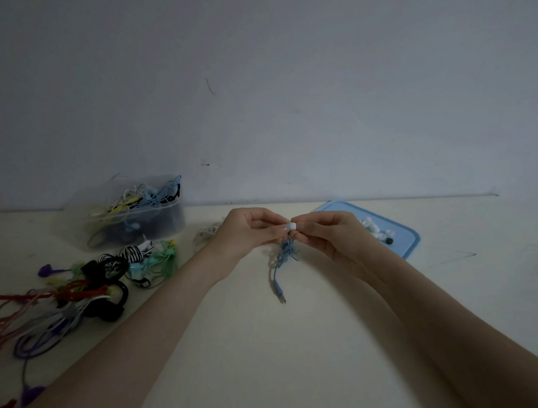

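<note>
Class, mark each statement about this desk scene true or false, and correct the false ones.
1. The left hand and the right hand pinch a small white piece between their fingertips. True.
2. A blue cable hangs below the hands. True.
3. The clear tub stands on the right. False: it stands on the left, by the wall.
4. The blue lid holds coiled cables. False: small white pieces and a dark one lie on it.
</note>
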A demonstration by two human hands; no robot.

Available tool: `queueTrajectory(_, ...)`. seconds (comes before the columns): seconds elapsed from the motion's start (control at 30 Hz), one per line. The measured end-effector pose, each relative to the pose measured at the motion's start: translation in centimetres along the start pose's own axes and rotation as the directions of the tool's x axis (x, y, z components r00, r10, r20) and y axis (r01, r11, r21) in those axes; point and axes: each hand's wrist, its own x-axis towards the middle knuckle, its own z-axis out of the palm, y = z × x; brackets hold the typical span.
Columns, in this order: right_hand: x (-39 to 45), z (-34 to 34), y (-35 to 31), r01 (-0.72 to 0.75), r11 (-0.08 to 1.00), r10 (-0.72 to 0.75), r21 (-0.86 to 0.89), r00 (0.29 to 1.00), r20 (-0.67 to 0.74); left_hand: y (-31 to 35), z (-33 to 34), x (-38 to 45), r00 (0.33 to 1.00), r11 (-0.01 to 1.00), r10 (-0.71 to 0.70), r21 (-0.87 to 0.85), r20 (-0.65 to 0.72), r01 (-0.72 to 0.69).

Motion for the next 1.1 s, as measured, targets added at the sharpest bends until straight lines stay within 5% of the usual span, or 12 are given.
queueTrajectory(1.1, -0.31, -0.16, -0.46, 0.058, 0.969, -0.055, -0.242, 0.998, 0.019, 0.49, 0.01, 0.12, 0.995, 0.982, 0.101, 0.162, -0.002, -0.099)
